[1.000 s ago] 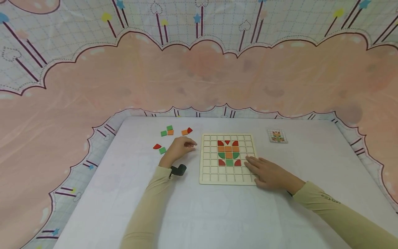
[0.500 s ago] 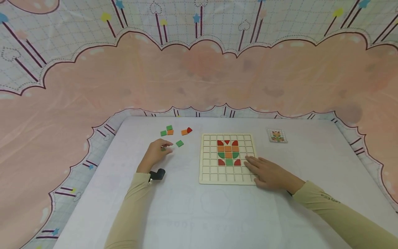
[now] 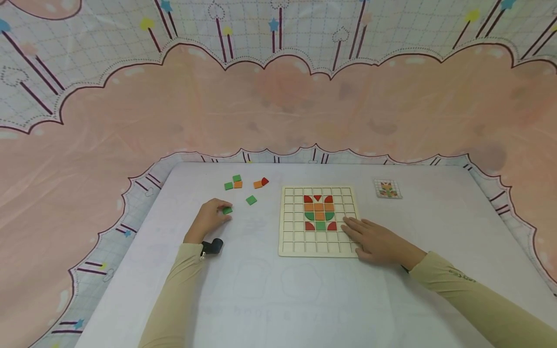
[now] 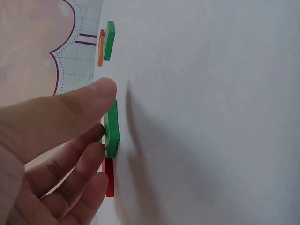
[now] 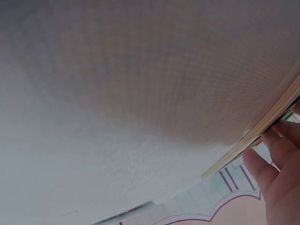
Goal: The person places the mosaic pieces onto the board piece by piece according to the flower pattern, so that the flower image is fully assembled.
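- Just changed: left hand point(image 3: 208, 220) shifted from close beside the grid board point(image 3: 296, 244) to well apart from it, at 9 o'clock.
- Thumb and fingers now curled round a green square point(image 3: 227, 210), apparently pinching; cannot tell whether lifted or resting on the surface point(image 3: 261, 295).
- Newly in sight at 2 o'clock from that hand: second green square point(image 3: 251, 200), lying loose, unseen a second ago.
- Hidden now in the head view, but visible from the left wrist just past the pinched square: red piece point(image 4: 110, 180).
- Unchanged: right hand point(image 3: 376, 241), laid out with fingers fairly straight, over the board's edge between 3 and 4 o'clock.
- Unchanged too: red, orange and green pattern point(image 3: 319, 208) within the board, with blank cells around.
- Also undisturbed: loose cluster point(image 3: 238, 184) at 10 o'clock of the board, picture card point(image 3: 388, 189) at 2 o'clock.
- Meaning, by judgement: busy among loose pieces for now, with nothing added to or taken from the board over this second.
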### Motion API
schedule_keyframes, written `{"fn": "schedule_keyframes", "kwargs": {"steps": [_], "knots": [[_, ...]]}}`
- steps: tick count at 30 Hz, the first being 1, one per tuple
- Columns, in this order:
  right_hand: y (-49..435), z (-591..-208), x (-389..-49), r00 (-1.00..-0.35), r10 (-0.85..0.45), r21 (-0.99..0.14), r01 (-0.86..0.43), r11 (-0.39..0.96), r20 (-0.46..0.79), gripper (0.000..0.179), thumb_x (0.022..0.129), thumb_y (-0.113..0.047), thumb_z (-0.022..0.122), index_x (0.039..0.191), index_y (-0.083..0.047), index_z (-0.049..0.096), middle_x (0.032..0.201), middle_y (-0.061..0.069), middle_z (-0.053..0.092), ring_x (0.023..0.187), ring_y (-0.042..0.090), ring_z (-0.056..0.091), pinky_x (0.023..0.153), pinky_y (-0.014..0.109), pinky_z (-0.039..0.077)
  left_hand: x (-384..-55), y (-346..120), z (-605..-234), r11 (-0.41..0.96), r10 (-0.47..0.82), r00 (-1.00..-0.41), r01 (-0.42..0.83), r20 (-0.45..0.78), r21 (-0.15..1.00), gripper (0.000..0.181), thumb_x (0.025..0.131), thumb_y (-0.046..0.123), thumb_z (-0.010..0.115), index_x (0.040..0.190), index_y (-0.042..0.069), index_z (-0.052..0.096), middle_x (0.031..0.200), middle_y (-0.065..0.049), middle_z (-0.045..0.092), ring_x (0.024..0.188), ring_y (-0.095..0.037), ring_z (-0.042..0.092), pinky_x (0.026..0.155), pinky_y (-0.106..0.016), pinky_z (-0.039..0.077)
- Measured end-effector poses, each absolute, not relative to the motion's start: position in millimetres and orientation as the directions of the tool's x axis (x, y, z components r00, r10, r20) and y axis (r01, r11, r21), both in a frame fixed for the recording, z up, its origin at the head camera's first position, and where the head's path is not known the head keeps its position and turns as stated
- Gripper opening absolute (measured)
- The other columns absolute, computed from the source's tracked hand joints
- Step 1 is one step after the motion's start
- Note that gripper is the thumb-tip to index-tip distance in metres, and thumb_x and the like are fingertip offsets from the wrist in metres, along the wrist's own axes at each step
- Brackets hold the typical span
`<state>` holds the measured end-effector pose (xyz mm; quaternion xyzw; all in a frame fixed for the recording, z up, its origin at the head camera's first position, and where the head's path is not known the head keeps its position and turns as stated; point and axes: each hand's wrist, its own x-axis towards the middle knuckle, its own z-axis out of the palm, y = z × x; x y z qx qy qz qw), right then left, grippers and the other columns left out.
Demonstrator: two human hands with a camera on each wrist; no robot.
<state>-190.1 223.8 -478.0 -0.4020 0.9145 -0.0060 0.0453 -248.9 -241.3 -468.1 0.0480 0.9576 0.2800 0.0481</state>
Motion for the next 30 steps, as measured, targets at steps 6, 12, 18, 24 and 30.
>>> {"fn": "schedule_keyframes", "kwargs": {"steps": [6, 12, 18, 24, 30], "knots": [[222.5, -476.4, -189.9, -0.673, -0.735, -0.051, -0.734, 0.677, -0.077, 0.061, 0.091, -0.028, 0.050, 0.145, -0.004, 0.034, 0.152, 0.015, 0.031, 0.140, 0.029, 0.032, 0.111, 0.047, 0.032, -252.3, -244.1, -470.4, 0.835, 0.114, -0.993, 0.072, -0.043, 0.546, 0.036, 0.082, 0.007, 0.070, 0.116, 0.000, 0.063, 0.116, -0.021, 0.059, 0.107, -0.033, 0.056, 0.094, -0.046, 0.045], [220.9, -474.2, -189.0, -0.675, -0.734, -0.041, -0.733, 0.679, -0.078, 0.060, 0.091, -0.028, 0.051, 0.144, -0.004, 0.035, 0.152, 0.014, 0.032, 0.139, 0.029, 0.033, 0.110, 0.047, 0.033, -251.1, -246.8, -469.8, 0.844, 0.083, -0.995, 0.039, -0.059, 0.535, 0.035, 0.083, 0.007, 0.069, 0.117, -0.001, 0.063, 0.114, -0.021, 0.060, 0.105, -0.033, 0.056, 0.093, -0.046, 0.045], [220.8, -473.6, -188.6, -0.680, -0.729, -0.047, -0.728, 0.684, -0.081, 0.060, 0.091, -0.028, 0.051, 0.144, -0.004, 0.036, 0.151, 0.015, 0.033, 0.139, 0.030, 0.033, 0.110, 0.047, 0.033, -249.2, -247.7, -468.5, 0.835, 0.060, -0.996, 0.013, -0.068, 0.550, 0.032, 0.084, 0.006, 0.068, 0.115, -0.001, 0.064, 0.109, -0.020, 0.060, 0.099, -0.030, 0.056, 0.088, -0.043, 0.047], [220.9, -474.5, -188.9, -0.683, -0.725, -0.048, -0.724, 0.688, -0.087, 0.060, 0.091, -0.028, 0.051, 0.144, -0.004, 0.035, 0.152, 0.014, 0.032, 0.139, 0.030, 0.033, 0.110, 0.047, 0.033, -249.3, -247.0, -467.8, 0.837, 0.064, -0.996, 0.023, -0.055, 0.546, 0.029, 0.085, 0.005, 0.066, 0.113, -0.002, 0.065, 0.106, -0.020, 0.061, 0.096, -0.029, 0.057, 0.086, -0.042, 0.047], [220.8, -474.9, -188.8, -0.691, -0.718, -0.057, -0.716, 0.696, -0.088, 0.061, 0.090, -0.028, 0.051, 0.144, -0.004, 0.035, 0.152, 0.014, 0.032, 0.139, 0.030, 0.033, 0.110, 0.048, 0.032, -247.0, -238.8, -467.2, 0.828, 0.085, -0.995, 0.044, -0.047, 0.560, 0.029, 0.083, 0.005, 0.068, 0.111, -0.001, 0.066, 0.105, -0.019, 0.062, 0.096, -0.029, 0.057, 0.086, -0.041, 0.047]]}}
